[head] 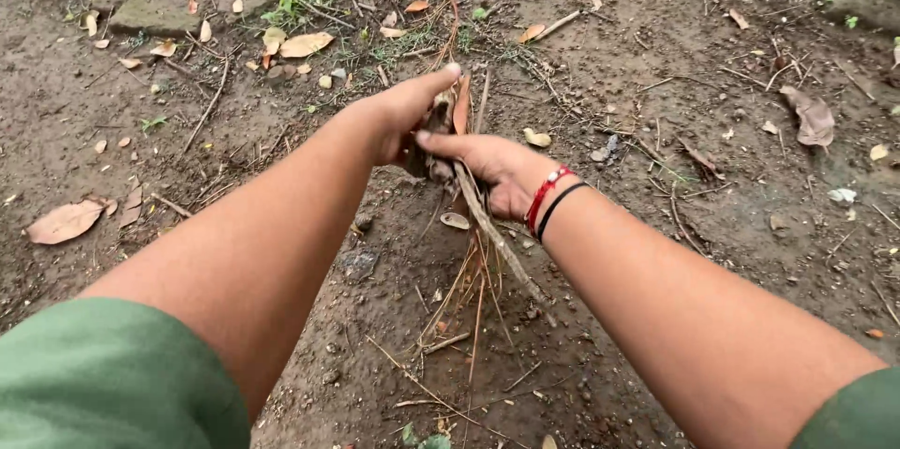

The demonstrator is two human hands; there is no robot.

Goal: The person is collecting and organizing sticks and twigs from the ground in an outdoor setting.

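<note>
Head view: bare brown soil is seen from above, with both forearms stretched out over it.
Left hand: the left hand (405, 116) is closed around the upper part of a bundle of dry twigs (469, 215), thumb stretched out along the top.
Right hand: the right hand (492, 171) is wrapped around the same bundle from the other side, fingers curled over it and touching the left hand.
Bundle: the bundle is held just above the soil, near the middle of the picture; thin brown stalks hang down from the grip and fan out toward the ground, and one orange-brown dry leaf stands up between the hands.
Wrist: a red band (546, 196) and a black band (560, 205) are worn side by side on the right wrist.
Sleeves: green sleeves (112, 379) are seen at the lower corners.
Ground: dry leaves (64, 221) are scattered over the soil, with loose sticks between them.
Far edge: flat grey stones (155, 10) lie at the top left, and a small patch of grass (300, 1) is seen just beside them.
</note>
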